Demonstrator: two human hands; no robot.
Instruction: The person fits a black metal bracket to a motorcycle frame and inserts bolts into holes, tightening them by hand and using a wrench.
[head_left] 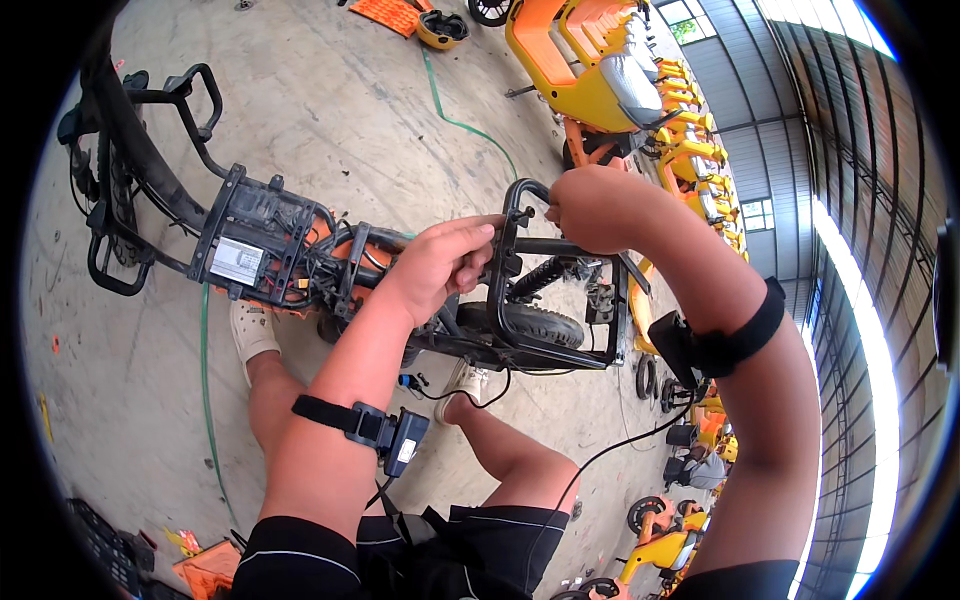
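Note:
A stripped scooter frame (345,270) with black tubes stands across in front of me. My left hand (440,265) is at the near-left side of its rear rack (500,265), index finger and thumb pressed together against the tube, other fingers curled. Whether a small part sits in that pinch is hidden. Just right of those fingertips, a bolt-like dark piece (527,215) sticks out of the rack. My right hand (592,212) is closed in a fist at the rack's far right corner; its grip faces away from view. Below the rack are a shock absorber (540,277) and the rear tyre (535,325).
Rows of yellow scooters (590,75) stand at the right. A green hose (206,390) runs over the concrete floor. A yellow helmet (443,30) lies at the far side. Straps with small black devices (403,440) are on both arms, and a cable (610,447) trails from the right one.

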